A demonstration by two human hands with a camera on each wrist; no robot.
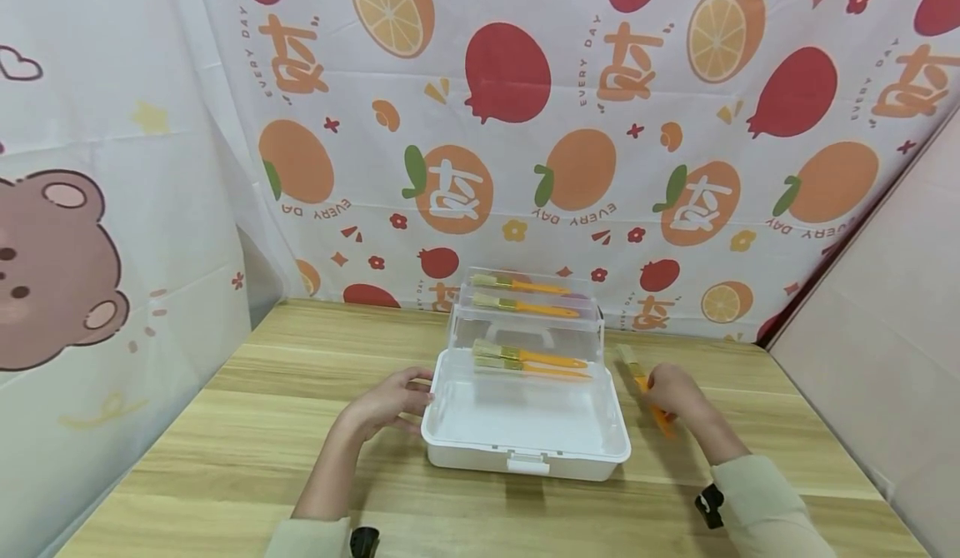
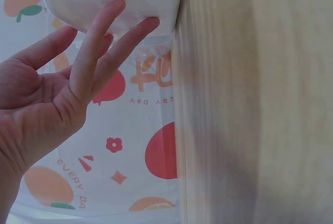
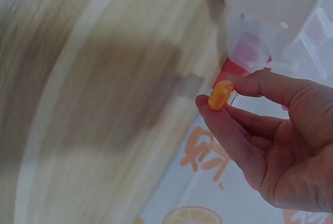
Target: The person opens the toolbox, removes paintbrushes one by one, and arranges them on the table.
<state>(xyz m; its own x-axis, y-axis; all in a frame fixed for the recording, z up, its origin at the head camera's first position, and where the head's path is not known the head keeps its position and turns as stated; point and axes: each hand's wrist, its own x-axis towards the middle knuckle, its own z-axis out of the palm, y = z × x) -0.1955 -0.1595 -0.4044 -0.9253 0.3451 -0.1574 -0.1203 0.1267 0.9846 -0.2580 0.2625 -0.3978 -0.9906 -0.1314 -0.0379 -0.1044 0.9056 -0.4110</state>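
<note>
A white plastic box (image 1: 480, 460) with a raised clear lid (image 1: 517, 333) stands open in the middle of the table. My left hand (image 1: 384, 404) is at its left side; in the left wrist view the extended fingers (image 2: 117, 50) touch the white wall. To the right of the box, my right hand (image 1: 678, 393) pinches a paintbrush (image 1: 632, 362) by its orange handle, bristles pointing away from me. The right wrist view shows the handle's end (image 3: 221, 95) between thumb and fingertips. Several similar brushes (image 1: 547, 358) lie across the clear trays at the lid.
The wooden table (image 1: 300, 450) meets a fruit-printed cloth (image 1: 360, 208) behind the box. White cloth with a bear print (image 1: 52, 266) hangs on the left, and a pale panel (image 1: 885, 333) borders the right side.
</note>
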